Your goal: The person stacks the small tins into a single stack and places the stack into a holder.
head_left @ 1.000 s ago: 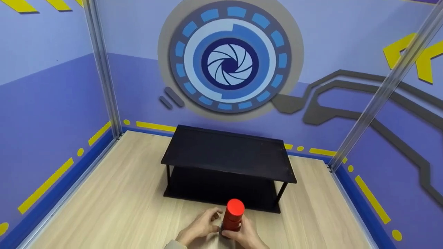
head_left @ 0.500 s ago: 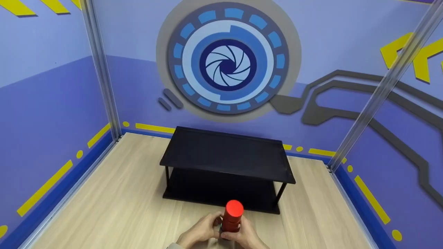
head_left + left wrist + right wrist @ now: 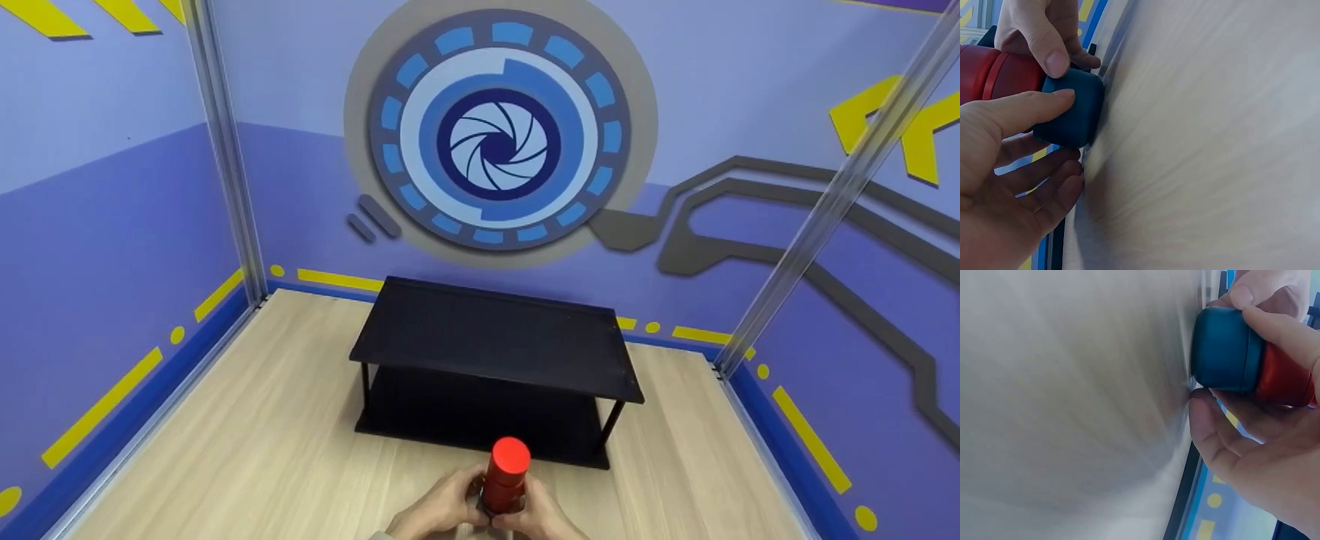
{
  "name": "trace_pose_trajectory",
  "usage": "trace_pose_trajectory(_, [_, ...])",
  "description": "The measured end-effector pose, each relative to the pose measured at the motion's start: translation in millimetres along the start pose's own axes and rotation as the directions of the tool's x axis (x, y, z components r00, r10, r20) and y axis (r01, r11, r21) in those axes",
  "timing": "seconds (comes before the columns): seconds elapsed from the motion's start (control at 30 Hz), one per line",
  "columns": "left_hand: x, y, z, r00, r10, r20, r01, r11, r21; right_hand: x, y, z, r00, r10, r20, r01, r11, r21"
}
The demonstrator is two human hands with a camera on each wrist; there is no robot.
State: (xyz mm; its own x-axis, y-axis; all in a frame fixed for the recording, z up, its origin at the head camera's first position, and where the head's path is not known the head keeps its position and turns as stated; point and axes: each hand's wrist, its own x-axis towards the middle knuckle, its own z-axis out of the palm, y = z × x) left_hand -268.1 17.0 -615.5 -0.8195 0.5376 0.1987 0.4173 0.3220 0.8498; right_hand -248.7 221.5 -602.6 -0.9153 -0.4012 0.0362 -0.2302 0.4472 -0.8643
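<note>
A tall upright stack of red canisters point(image 3: 510, 459) stands between both hands, in front of the black shelf. Its bottom piece is a teal canister point(image 3: 1072, 112) with rounded edges, close against the tabletop. My left hand point(image 3: 442, 504) holds this teal piece from the left, thumb laid along its side and fingers curving behind. From the other side my right hand point(image 3: 541, 516) grips the base, its thumb tip where teal meets the red canister point(image 3: 1283, 377). Both thumbs lie near each other on the near face. The red top is uncovered; the hands hide part of the lower stack.
The black two-tier shelf point(image 3: 495, 341) stands just beyond the hands, its lower board point(image 3: 450, 420) partly shaded. A pale wooden table point(image 3: 270, 420) is bounded by blue printed walls point(image 3: 120, 247) with metal corner posts point(image 3: 225, 150).
My left hand has come in from the left and taken hold of the base of the stack. The right hand and the stack have hardly moved; the head view shifted slightly.
</note>
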Motion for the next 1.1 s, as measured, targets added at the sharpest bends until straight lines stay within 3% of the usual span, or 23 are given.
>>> trace_pose_trajectory(0.23, [0.8,-1.2,0.4,0.999,0.021,-0.031,-0.020,0.999,0.041,1.7,0,0,1.000,0.003,-0.003,-0.003,1.000,0.009])
trace_pose_trajectory(0.33, [0.4,-1.1,0.3,0.999,0.018,-0.029,-0.017,1.000,0.013,2.1,-1,0,1.000,-0.004,-0.001,0.004,1.000,0.005])
trace_pose_trajectory(0.5, [0.3,-0.5,-3.0,1.000,-0.009,-0.004,0.009,0.999,-0.032,4.1,-3,0,0.998,-0.058,-0.028,0.056,0.995,-0.083])
trace_pose_trajectory(0.83, [4.5,9.0,-22.6,1.000,-0.025,0.007,0.025,1.000,0.014,13.5,-23,-7,0.990,-0.124,-0.072,0.110,0.978,-0.178])
trace_pose_trajectory(1.1, [7.3,24.1,-41.0,1.000,-0.014,0.007,0.013,0.997,0.072,21.9,-42,-15,0.990,-0.138,-0.039,0.129,0.975,-0.184])
